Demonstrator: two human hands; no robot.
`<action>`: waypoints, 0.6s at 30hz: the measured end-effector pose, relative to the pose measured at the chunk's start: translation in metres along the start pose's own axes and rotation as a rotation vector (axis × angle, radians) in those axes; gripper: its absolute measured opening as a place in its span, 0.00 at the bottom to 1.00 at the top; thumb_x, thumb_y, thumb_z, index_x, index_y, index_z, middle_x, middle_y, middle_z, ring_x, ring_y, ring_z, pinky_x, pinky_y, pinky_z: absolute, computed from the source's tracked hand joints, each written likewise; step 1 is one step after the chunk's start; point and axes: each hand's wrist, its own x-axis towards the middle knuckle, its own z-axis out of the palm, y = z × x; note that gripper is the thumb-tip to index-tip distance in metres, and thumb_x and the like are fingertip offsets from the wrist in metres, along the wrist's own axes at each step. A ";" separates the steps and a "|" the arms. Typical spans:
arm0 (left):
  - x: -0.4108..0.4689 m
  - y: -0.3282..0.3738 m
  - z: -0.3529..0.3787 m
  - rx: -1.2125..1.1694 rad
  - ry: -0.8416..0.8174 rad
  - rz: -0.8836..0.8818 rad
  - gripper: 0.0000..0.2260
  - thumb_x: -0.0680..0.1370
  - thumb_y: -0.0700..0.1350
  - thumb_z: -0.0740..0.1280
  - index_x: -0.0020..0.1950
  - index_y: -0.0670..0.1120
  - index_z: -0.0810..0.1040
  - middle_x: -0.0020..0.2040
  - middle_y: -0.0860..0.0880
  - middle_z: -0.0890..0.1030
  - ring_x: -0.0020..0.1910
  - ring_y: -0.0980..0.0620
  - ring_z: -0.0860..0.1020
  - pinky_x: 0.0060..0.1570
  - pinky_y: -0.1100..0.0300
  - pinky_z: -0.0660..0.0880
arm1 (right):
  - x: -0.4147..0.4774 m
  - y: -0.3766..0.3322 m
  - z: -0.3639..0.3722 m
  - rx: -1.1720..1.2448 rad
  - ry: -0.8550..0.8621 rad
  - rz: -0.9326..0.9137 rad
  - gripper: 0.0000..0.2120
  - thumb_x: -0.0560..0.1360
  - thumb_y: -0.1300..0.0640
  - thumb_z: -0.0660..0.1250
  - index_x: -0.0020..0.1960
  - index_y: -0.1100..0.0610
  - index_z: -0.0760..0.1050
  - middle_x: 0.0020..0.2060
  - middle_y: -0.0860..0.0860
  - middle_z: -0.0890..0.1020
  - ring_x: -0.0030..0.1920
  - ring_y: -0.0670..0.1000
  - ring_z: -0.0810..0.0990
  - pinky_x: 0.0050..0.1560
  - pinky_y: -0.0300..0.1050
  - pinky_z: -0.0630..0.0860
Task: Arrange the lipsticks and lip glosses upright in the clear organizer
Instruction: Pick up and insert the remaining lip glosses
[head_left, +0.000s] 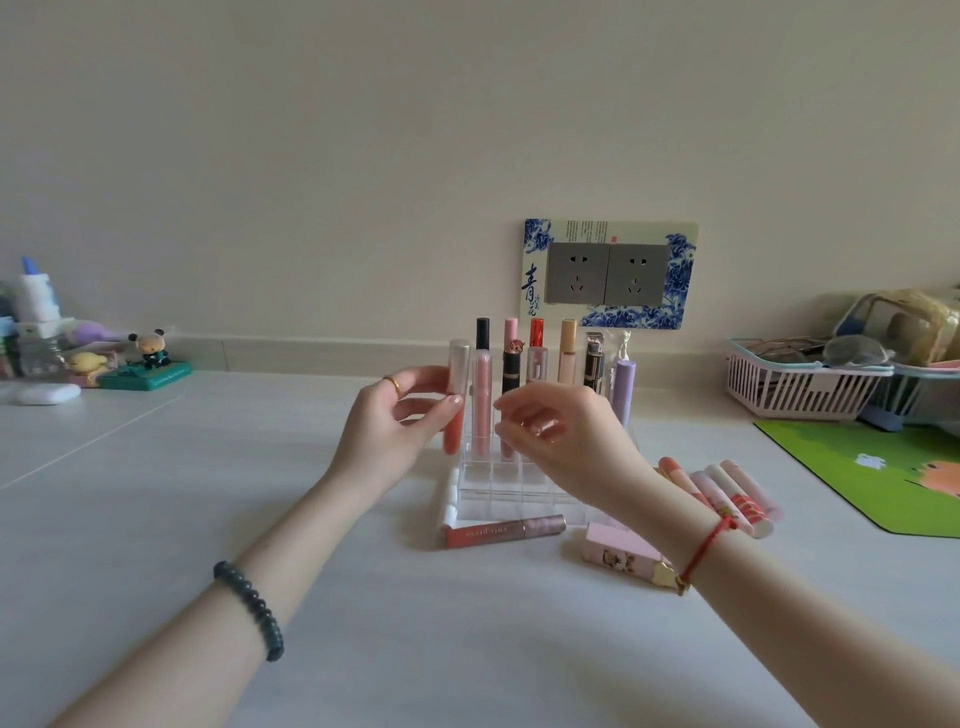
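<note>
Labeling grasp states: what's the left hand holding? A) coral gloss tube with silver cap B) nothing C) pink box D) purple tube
A: the left hand has its grip closed around the coral gloss tube, upright at the left edge of the clear organizer.

A clear organizer (511, 493) with a grid of small compartments sits on the pale table, its front rows unfilled. Upright in its back rows stand a black-capped tube (482, 334), a pink tube (511, 332), a red tube (536, 332), a peach gloss (568, 351), a pink gloss (482, 400) and a lilac tube (623, 387). A coral gloss with a silver cap (457, 395) is upright at the organizer's left edge. Lying flat are a coral gloss (504, 531) in front, a white tube (450, 499) at the left, a pink boxy lipstick (621, 555) and several pink tubes (727, 493) at the right.
</note>
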 end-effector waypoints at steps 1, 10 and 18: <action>0.003 0.000 0.003 -0.025 -0.001 0.016 0.09 0.73 0.38 0.69 0.45 0.53 0.79 0.39 0.58 0.83 0.40 0.60 0.82 0.39 0.72 0.75 | 0.004 0.000 0.003 0.002 0.021 0.007 0.10 0.71 0.60 0.68 0.52 0.58 0.78 0.38 0.47 0.81 0.40 0.45 0.81 0.45 0.31 0.77; 0.016 -0.016 0.020 -0.111 0.014 0.015 0.09 0.71 0.39 0.71 0.43 0.54 0.80 0.38 0.56 0.84 0.43 0.54 0.82 0.44 0.62 0.79 | 0.020 0.007 0.025 0.068 0.096 0.066 0.05 0.72 0.60 0.67 0.45 0.60 0.80 0.33 0.53 0.84 0.31 0.41 0.79 0.38 0.31 0.76; 0.011 -0.027 0.026 -0.064 0.044 -0.051 0.09 0.70 0.40 0.72 0.44 0.53 0.80 0.42 0.51 0.83 0.45 0.50 0.82 0.54 0.47 0.78 | 0.017 0.017 0.034 0.008 0.086 0.128 0.06 0.72 0.58 0.66 0.40 0.57 0.81 0.31 0.50 0.84 0.33 0.44 0.80 0.37 0.28 0.74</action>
